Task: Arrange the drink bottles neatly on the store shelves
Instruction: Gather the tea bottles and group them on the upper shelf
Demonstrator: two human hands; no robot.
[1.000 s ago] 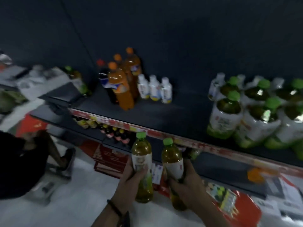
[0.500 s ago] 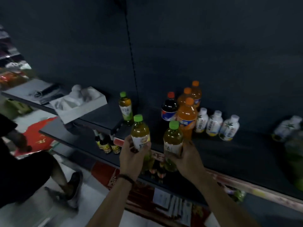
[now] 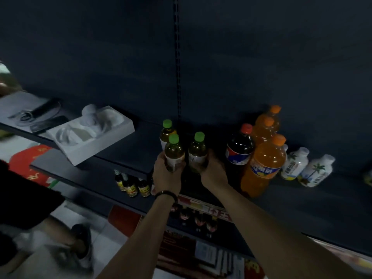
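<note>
A: Both tea bottles have gone inward since half a second ago. You held them out before the front edge then, and now they stand upright over the shelf (image 3: 302,208), side by side and nearly touching.

B: Your left hand (image 3: 165,174) wraps the left bottle (image 3: 174,152) round its label, and your right hand (image 3: 213,172) wraps the right bottle (image 3: 197,150) the same way. Your fingers curl round the far sides, and only the green caps and shoulders show above them.

A: I cannot tell whether the bottoms rest on the shelf, because your hands cover them.

B: Just behind your left bottle stands a third green-capped bottle (image 3: 166,130), close to the back panel.

A: To your right is a dark cola bottle (image 3: 239,150) with a red cap. Beside it are the orange soda bottles (image 3: 263,164), one in front and two behind.

B: Further right, two small white bottles (image 3: 295,164) lean a little.

A: On your left wrist sits a dark bracelet (image 3: 166,193). Under it, on the lower shelf, is a cluster of small dark bottles (image 3: 131,185).

B: Off to the left, a white foam tray (image 3: 90,135) overhangs the neighbouring shelf. A person in dark clothes (image 3: 24,198) stands below it on the floor, blurred.
</note>
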